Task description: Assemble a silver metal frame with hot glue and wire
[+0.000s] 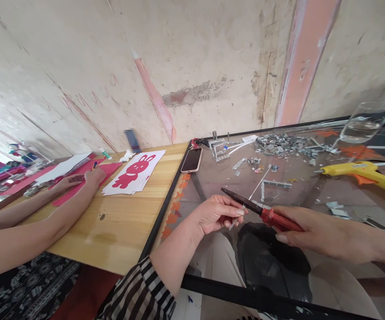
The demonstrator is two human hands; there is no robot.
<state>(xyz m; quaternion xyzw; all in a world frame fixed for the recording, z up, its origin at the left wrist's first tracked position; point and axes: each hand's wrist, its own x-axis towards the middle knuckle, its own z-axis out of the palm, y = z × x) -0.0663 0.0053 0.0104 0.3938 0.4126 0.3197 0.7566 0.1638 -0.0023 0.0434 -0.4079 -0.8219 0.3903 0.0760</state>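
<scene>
My right hand (326,231) is closed around the red handles of a pair of pliers (244,200), whose long dark jaws point left. The jaws pass just above the fingertips of my left hand (217,214). Between its thumb and fingers, my left hand pinches a small thin greyish strip (233,223). Whether the jaws grip the strip cannot be made out. Beyond the hands, a thin white stick (259,183) and an L-shaped piece of joined grey parts (275,184) lie on the glass tabletop (209,189).
A heap of small grey pieces (289,146) lies at the back, beside a glass of water (362,124). A yellow glue gun (362,173) rests at right, a phone (191,160) at left. On the adjoining wooden table (112,231), another person's hands (92,178) work over red paper beside a rabbit print (134,171).
</scene>
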